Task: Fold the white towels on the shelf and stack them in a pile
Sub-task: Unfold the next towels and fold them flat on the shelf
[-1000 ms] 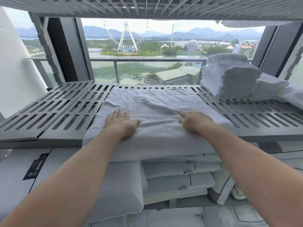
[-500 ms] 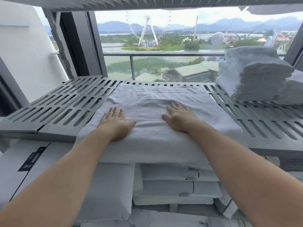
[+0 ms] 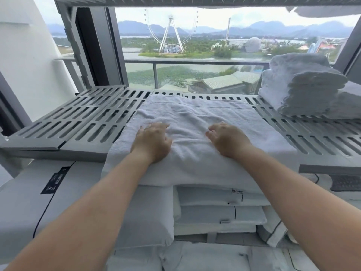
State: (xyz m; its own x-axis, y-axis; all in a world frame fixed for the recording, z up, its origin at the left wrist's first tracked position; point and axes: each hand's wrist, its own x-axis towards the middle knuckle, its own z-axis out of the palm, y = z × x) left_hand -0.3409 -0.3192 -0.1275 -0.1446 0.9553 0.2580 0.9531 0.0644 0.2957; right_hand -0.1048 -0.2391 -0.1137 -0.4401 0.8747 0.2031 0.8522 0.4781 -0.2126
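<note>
A white towel (image 3: pixel 195 118) lies spread across the grey slotted shelf (image 3: pixel 82 122), its near edge hanging over the shelf front. My left hand (image 3: pixel 151 141) sits on the towel's near left part with the fingers curled into the cloth. My right hand (image 3: pixel 226 139) sits a little to the right, fingers likewise curled and bunching the cloth. Small wrinkles run between the two hands. A pile of folded white towels (image 3: pixel 298 85) stands at the shelf's back right.
Another white cloth (image 3: pixel 349 102) lies beside the pile at the far right. Packed white bedding (image 3: pixel 220 210) fills the shelf below. A window with a balcony rail (image 3: pixel 195 62) is behind the shelf, and an upper shelf (image 3: pixel 195 0) hangs overhead.
Both hands lay flat on the towel before. Now their fingers have curled into the cloth, and the towel is wrinkled between them.
</note>
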